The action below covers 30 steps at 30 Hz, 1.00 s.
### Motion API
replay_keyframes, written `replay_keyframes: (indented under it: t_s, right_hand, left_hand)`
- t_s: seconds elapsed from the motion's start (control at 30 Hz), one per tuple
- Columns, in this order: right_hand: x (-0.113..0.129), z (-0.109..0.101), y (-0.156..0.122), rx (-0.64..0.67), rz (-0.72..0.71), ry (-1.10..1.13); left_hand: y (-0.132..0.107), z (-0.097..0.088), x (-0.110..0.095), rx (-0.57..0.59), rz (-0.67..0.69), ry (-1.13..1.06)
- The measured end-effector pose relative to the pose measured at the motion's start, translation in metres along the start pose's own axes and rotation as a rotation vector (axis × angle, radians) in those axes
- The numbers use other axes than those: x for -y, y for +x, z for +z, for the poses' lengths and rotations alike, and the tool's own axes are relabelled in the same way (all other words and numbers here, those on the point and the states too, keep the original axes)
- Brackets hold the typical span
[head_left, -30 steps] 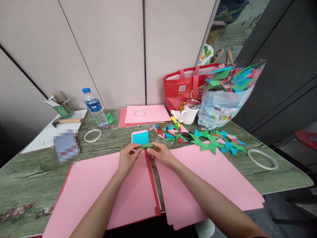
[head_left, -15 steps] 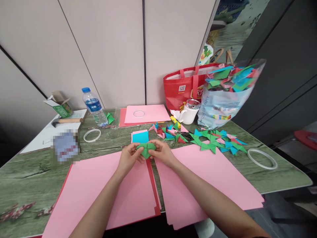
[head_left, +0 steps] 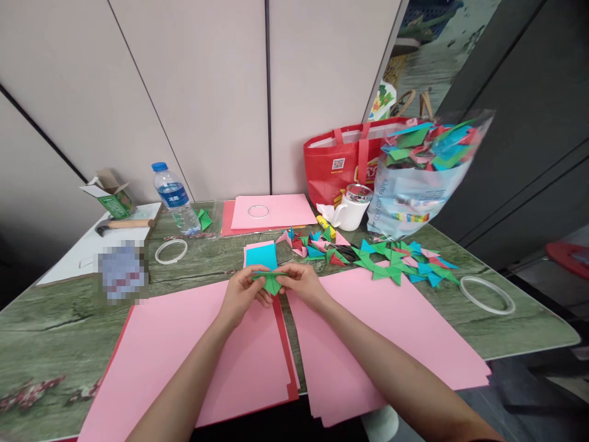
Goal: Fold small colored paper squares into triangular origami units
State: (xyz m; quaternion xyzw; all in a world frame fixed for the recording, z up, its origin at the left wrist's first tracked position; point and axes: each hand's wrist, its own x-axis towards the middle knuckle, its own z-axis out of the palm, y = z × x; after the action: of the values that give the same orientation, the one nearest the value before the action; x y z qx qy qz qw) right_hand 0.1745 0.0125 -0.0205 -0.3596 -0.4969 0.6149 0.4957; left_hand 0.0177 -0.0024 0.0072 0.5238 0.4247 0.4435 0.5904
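Pinched from both sides, a green folded paper [head_left: 273,285] is gripped by the left hand [head_left: 242,294] and the right hand [head_left: 301,287], thumbs and fingers closed on its two ends; it is held up over the middle of the table [head_left: 46,331]. Just beyond the fingertips, a blue sheet [head_left: 261,255] is seen lying on pink paper. Beneath the forearms, the near edge is covered by a left pink stack [head_left: 248,362] and a right pink stack [head_left: 381,331], parted by a narrow gap. Towards the right edge, small folded pieces [head_left: 317,247] are heaped beside linked star-like pieces [head_left: 391,268], and a white ring [head_left: 488,296] is laid farther out. Along the far edge, a white mug [head_left: 352,213] is set before a red bag [head_left: 329,169], next to a clear bag [head_left: 414,199] filled with coloured paper pieces. Towards the far left corner, a bottle [head_left: 175,199] and a hammer [head_left: 131,225] are placed.
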Motion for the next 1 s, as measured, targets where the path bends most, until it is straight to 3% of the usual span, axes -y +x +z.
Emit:
replay_keyframes:
  t_s: [0.37, 0.5, 0.83, 1.0]
  right_hand:
    - [0.0014, -0.005, 0.0026, 0.059, 0.136, 0.253]
    - [-0.0001, -0.0054, 0.003, -0.006, 0.089, 0.211]
    - [-0.0052, -0.0051, 0.0032, -0.086, -0.052, -0.03]
    - [-0.0031, -0.0014, 0.002, -0.116, -0.054, -0.022]
  left_hand:
    - [0.0018, -0.0039, 0.0024, -0.13, -0.01, 0.011]
    - [0.0013, -0.0035, 0.0007, -0.135, 0.008, 0.047]
    - [0.0017, -0.0031, 0.0035, -0.045, -0.077, 0.096]
    - [-0.0006, 0.0002, 0.0046, 0.078, -0.081, 0.115]
